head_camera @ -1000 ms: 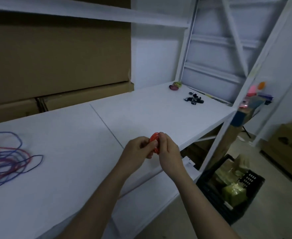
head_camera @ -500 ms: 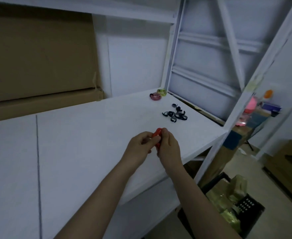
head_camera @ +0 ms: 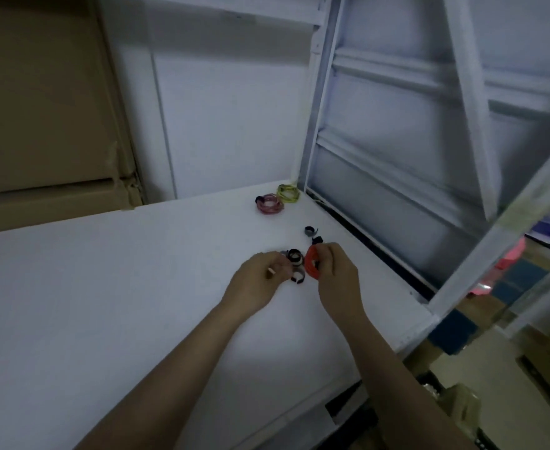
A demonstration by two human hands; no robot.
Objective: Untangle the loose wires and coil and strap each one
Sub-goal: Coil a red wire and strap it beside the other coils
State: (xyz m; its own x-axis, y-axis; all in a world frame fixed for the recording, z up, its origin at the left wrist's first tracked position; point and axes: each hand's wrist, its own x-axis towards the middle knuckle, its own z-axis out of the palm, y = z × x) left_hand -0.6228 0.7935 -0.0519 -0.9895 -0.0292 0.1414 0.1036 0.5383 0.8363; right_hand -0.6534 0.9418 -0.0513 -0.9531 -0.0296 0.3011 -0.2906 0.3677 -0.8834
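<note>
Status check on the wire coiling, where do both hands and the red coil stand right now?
Right hand grips red coil. Left hand reaching among black straps, grip unclear. Nothing in the way.

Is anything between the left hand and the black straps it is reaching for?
Nothing visible. The left hand is right at the black straps on the table; the right hand holds the red coil beside them.

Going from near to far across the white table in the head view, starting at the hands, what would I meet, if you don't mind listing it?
Right hand holding the red coil → lone black strap → pink coil → yellow-green coil, all on the white table.
</note>
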